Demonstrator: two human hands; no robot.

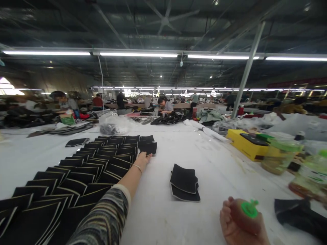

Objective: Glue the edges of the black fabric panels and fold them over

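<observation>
My left hand (144,158) reaches to the far end of rows of overlapping black fabric pieces (84,170), its fingers closed on the near edge of a black piece (148,147). At the lower right my right hand (227,221) is wrapped round a reddish-brown bottle (245,217) with a green cap and nozzle. Between my hands lies a small stack of two or so black pieces (184,179) with pale edges. A separate black piece (76,142) rests beyond the rows at the left.
On the white table (163,217), a yellow box (245,144), a green-lidded jar (277,158) and another container (311,173) stand at the right. Dark fabric (298,214) lies near them. A clear plastic bag (112,122) and a person (166,104) are farther back.
</observation>
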